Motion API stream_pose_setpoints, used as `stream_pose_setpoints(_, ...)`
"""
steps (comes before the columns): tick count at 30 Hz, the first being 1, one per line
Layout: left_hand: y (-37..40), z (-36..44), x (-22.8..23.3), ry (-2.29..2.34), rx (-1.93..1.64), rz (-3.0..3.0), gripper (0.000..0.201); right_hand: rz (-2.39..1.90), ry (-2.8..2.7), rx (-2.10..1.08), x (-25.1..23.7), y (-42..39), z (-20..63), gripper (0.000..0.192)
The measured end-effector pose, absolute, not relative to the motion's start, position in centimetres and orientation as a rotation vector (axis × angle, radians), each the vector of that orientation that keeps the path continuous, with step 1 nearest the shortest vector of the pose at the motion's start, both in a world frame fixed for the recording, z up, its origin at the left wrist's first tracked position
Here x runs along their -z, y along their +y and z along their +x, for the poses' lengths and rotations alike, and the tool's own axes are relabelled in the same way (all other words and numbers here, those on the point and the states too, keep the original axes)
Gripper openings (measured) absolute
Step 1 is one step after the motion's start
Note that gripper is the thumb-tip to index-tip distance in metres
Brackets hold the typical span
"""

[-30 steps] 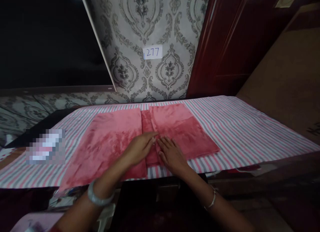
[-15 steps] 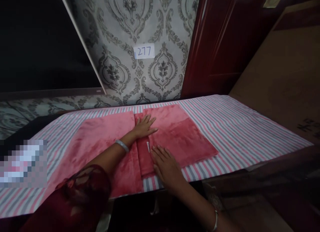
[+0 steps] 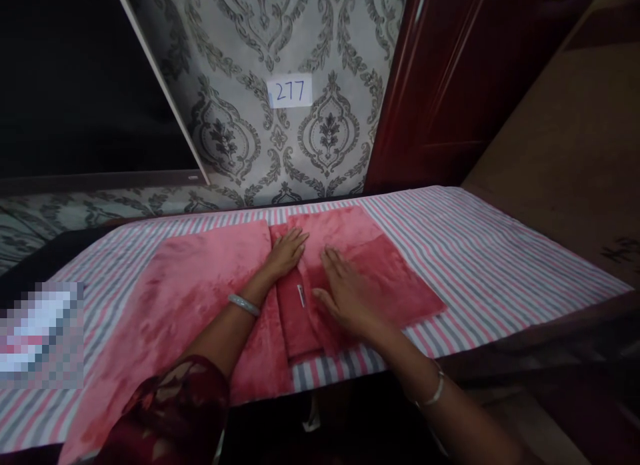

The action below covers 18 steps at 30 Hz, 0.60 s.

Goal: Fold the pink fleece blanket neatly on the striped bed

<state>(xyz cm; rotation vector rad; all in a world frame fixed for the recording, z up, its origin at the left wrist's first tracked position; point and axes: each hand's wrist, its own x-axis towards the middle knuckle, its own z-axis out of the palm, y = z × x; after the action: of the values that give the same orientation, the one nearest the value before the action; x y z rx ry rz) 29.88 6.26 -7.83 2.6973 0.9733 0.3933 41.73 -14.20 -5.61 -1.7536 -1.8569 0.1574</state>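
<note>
A pink plush blanket (image 3: 210,271) lies on a striped cloth, its left and right parts folded in towards a narrow darker strip (image 3: 295,318). A small white label (image 3: 301,295) shows on that strip. My left hand (image 3: 287,253) rests on the blanket near the far end of the strip, fingers extended and lying flat. On the right folded part is my right hand (image 3: 347,293), fingers stretched out and thumb apart, slightly blurred. Nothing is held in either hand.
The striped cloth (image 3: 480,265) covers the table to its front edge. A dark screen (image 3: 90,85) stands at the left, and a number card (image 3: 290,90) is on the patterned wall. A dark red door (image 3: 440,85) and a cardboard box (image 3: 565,138) are at the right.
My right hand has moved away from me and slightly right, from beside the label onto the right folded part. My left hand stays near the strip, its fingers closer together.
</note>
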Motion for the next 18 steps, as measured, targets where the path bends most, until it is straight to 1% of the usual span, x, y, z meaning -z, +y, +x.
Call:
stream_pose_setpoints(2,6.5,29.8,8.1,0.983,-0.431,2.701,0.048,-1.805,-1.991,-0.249,6.1,-13.3,40.9,0.077)
stream_pose_setpoints(3,6.6,29.8,8.3,0.987,-0.446,2.703,0.047,-1.81,-2.059,-0.297,6.5,-13.2,40.4,0.077)
stream_pose_setpoints(6,7.0,29.8,8.7,0.978,-0.498,2.709,0.046,-1.782,-2.17,-0.375,7.3,-14.3,39.4,0.072)
stream_pose_setpoints(10,7.3,29.8,9.0,0.961,-0.579,2.69,0.044,-1.696,-2.171,-0.398,7.8,-16.9,38.7,0.068)
stream_pose_setpoints(14,7.1,29.6,8.8,0.942,-0.719,2.665,0.04,-1.501,-2.093,-0.482,6.8,-18.3,39.6,0.053)
stream_pose_setpoints(16,6.7,29.3,8.5,0.91,-0.8,2.683,0.038,-1.453,-2.005,-0.458,5.8,-17.8,41.1,0.048)
stream_pose_setpoints(18,6.0,29.1,8.0,0.864,-0.874,2.729,0.039,-1.518,-1.902,-0.349,4.9,-16.7,42.8,0.049)
